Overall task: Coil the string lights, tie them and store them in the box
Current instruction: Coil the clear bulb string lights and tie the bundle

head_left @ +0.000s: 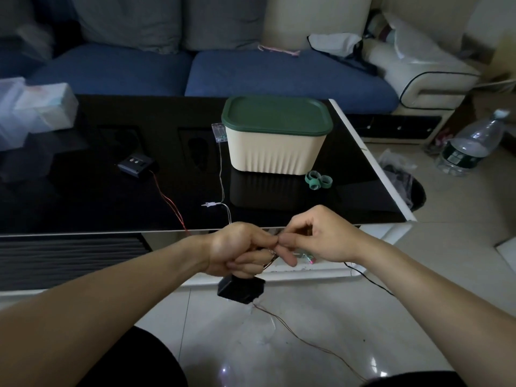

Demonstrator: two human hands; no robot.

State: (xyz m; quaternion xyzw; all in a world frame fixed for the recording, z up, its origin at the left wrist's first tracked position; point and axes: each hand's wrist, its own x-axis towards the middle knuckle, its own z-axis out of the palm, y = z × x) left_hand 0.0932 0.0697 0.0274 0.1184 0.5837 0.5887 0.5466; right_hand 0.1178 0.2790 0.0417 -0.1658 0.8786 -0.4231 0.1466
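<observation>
Nearest the person, a thin wire [315,344] of the string lights is trailing over the floor, running up to a black battery pack [241,289] that is hanging just below the left hand [240,250]. That hand is curling round the gathered wire, thumb and forefinger pinching it. The right hand [321,238] is meeting it fingertip to fingertip, pinching the same strand; the two hands are touching, in front of the near edge of the tabletop [83,208]. The free wire is lying toward the person from the hands, its long axis slanting down toward the person's right, so the right hand seems nearer to feed it in for the next loop.

Beyond the hands, a second, white-wired set [222,188] is lying on the tabletop, just left of the box [275,152]. Green ties [318,180] are sitting by the box's right front corner. The box, with its green lid [276,115] on, is standing straight ahead of the hands, well apart.
</observation>
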